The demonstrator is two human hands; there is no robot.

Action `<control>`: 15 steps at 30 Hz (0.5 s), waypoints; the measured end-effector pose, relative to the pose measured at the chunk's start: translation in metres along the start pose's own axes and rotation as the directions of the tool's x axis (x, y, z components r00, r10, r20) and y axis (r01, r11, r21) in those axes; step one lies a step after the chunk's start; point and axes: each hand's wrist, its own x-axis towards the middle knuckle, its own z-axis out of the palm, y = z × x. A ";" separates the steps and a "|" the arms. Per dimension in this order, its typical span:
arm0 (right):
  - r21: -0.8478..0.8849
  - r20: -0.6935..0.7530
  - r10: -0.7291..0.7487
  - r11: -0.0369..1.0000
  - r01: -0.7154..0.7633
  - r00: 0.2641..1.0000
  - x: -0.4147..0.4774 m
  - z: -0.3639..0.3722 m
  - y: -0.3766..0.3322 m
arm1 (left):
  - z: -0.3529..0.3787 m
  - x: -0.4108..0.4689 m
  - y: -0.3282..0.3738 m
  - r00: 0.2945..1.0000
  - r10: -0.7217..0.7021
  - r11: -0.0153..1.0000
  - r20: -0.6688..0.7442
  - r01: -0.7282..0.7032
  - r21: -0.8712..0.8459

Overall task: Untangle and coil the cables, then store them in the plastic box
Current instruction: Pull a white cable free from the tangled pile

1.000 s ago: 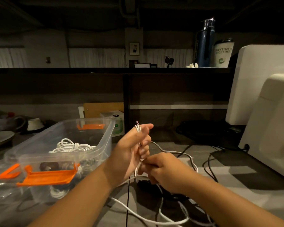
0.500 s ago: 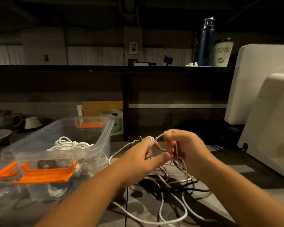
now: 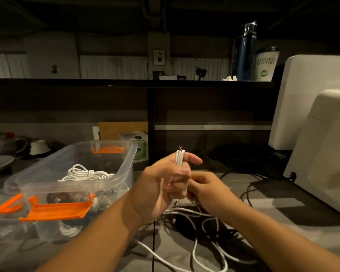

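Several turns of the white cable stand upright in our left hand. Its fingers are closed round the bundle, and the tops of the loops come out above them. Our right hand is just beside and a little lower. Its fingers are curled, and as far as we can see they pinch the strand that goes down from the bundle, but the left hand hides part of this grip.

The loose length of the cable lies in curves on the desk, and some of these curves cross a black cable.

We judge that the step in hand is the coiling. To do it well, we should let the strand slide through the right fingers, so that every new turn comes up straight and has the same size as the others. The left grip must be firm but not crushing. Where white crosses black, we should lift the white strand free and not pull hard, because a pull may tighten a knot.

The plastic box stands open on our left, with one white coil already inside.
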 end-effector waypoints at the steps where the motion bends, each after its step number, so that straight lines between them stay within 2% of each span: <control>1: -0.077 0.033 0.011 0.997 -0.009 0.999 -0.001 0.003 -0.001 | -0.001 0.000 0.000 0.999 0.013 1.000 -0.034 -0.013 0.000; 4: -0.249 0.123 0.068 0.968 -0.036 0.990 -0.003 0.006 -0.006 | -0.003 -0.001 0.000 0.988 0.022 0.999 -0.154 -0.016 0.040; 9: -0.468 0.270 0.061 0.881 0.076 0.961 -0.007 0.008 -0.008 | -0.002 0.004 0.001 0.957 0.053 0.998 -0.286 -0.056 -0.003; 10: -0.477 0.279 0.055 0.875 0.089 0.959 -0.007 0.008 -0.008 | -0.004 0.005 -0.001 0.948 0.062 0.997 -0.312 -0.044 0.065; 11: -0.486 0.277 0.039 0.868 0.105 0.960 -0.008 0.009 -0.008 | -0.005 0.005 -0.003 0.942 0.082 0.975 -0.324 -0.008 0.224; 13: -0.506 0.245 -0.025 0.849 0.150 0.969 -0.008 0.009 -0.009 | -0.006 0.005 -0.009 0.946 0.117 0.785 -0.301 0.098 0.612; 15: -0.513 0.203 -0.068 0.842 0.165 0.977 -0.008 0.007 -0.010 | -0.009 0.003 -0.016 0.951 0.088 0.580 -0.297 0.194 0.791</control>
